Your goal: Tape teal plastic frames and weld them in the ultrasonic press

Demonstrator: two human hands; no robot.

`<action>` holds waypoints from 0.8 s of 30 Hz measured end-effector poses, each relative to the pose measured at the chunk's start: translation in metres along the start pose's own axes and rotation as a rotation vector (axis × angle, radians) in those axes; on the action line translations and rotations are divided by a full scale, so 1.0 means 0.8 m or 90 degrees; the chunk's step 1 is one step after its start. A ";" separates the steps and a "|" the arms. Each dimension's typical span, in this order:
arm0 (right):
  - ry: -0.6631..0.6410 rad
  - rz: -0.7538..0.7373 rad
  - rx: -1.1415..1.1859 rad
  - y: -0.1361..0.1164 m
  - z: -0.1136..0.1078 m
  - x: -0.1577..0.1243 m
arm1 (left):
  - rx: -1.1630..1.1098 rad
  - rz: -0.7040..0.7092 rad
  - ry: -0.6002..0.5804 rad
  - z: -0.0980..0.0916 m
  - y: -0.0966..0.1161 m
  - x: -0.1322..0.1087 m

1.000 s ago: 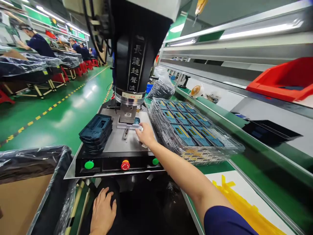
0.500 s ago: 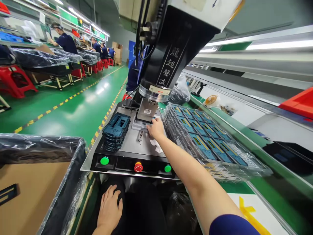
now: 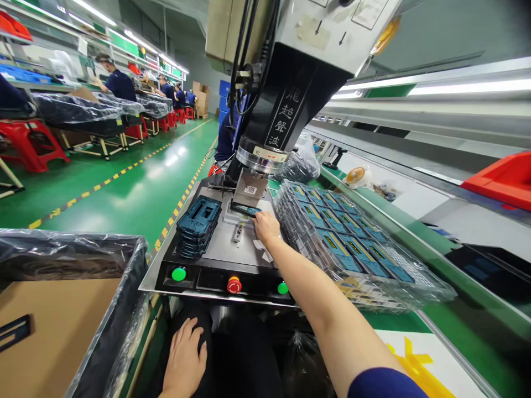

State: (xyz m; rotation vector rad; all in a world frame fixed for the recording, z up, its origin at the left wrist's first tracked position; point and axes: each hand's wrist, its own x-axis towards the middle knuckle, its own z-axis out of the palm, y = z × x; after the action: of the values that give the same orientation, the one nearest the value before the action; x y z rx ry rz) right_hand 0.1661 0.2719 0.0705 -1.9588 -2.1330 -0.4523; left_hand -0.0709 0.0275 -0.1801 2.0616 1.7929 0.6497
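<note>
My right hand [image 3: 266, 225] is closed on the edge of a dark blue plastic panel [image 3: 248, 210], which sits just under the metal welding head [image 3: 250, 188] of the black ultrasonic machine [image 3: 282, 105]. A pale fixture [image 3: 232, 217] shows partly beneath the panel. My left hand [image 3: 185, 354] rests on my thigh, fingers stretched out and holding nothing. On the left of the metal work plate [image 3: 226, 249] is a stack of dark blue plastic panels [image 3: 199, 224]. A small metal clamp [image 3: 238, 232] lies in front of the fixture.
Two green buttons [image 3: 178, 274] and a red emergency stop [image 3: 234, 284] line the machine's front. Stacked clear trays [image 3: 344, 232] of blue panels stand to the right. A plastic-lined box [image 3: 103, 331] with a dark piece [image 3: 16, 331] is at left. Co-workers [image 3: 120, 83] sit farther back.
The blue panel now shows beneath the welding head, tilted and in my right hand; before, the hand was reaching in beside the fixture. The camera view has shifted slightly. My left hand stays put.
</note>
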 end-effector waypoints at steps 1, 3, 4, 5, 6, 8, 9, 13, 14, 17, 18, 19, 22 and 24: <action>0.008 -0.008 0.005 0.000 -0.003 -0.005 | -0.003 0.002 0.002 0.000 0.000 -0.001; 0.022 -0.018 0.012 0.001 -0.014 -0.017 | -0.013 0.000 0.008 0.001 -0.001 -0.003; 0.030 -0.023 0.017 0.001 -0.021 -0.025 | -0.021 -0.004 0.011 0.002 -0.002 -0.004; 0.042 -0.031 0.028 0.000 -0.029 -0.037 | -0.033 -0.010 0.015 0.002 -0.003 -0.004; 0.061 -0.045 0.048 0.000 -0.037 -0.051 | -0.051 -0.016 0.016 0.003 -0.004 -0.003; 0.117 -0.090 0.120 -0.002 -0.055 -0.088 | -0.109 -0.034 0.014 0.002 -0.008 -0.002; 0.146 -0.116 0.170 -0.003 -0.064 -0.111 | -0.147 -0.054 0.010 -0.001 -0.009 -0.002; 0.125 -0.174 0.374 -0.007 -0.093 -0.211 | -0.324 -0.185 -0.005 -0.034 0.001 -0.001; 0.084 -0.175 0.420 -0.008 -0.097 -0.234 | -0.373 -0.195 0.004 -0.047 0.009 -0.001; -0.073 -0.142 0.543 -0.010 -0.096 -0.290 | -0.492 -0.141 0.035 -0.090 0.044 0.002; -0.128 -0.116 0.575 -0.011 -0.092 -0.303 | -0.511 -0.116 0.024 -0.102 0.057 0.004; -0.178 -0.084 0.599 -0.011 -0.086 -0.314 | -0.521 -0.096 0.002 -0.113 0.070 0.006; -0.270 0.018 0.623 -0.013 -0.064 -0.335 | -0.512 -0.096 -0.101 -0.128 0.101 0.012; -0.267 0.081 0.605 -0.015 -0.052 -0.342 | -0.509 -0.132 -0.150 -0.127 0.115 0.012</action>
State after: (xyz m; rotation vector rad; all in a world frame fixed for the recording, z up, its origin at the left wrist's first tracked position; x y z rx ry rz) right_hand 0.1781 0.0021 0.0108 -1.6341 -1.8375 0.9092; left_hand -0.0479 0.0184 -0.0448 1.3311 1.2868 0.8414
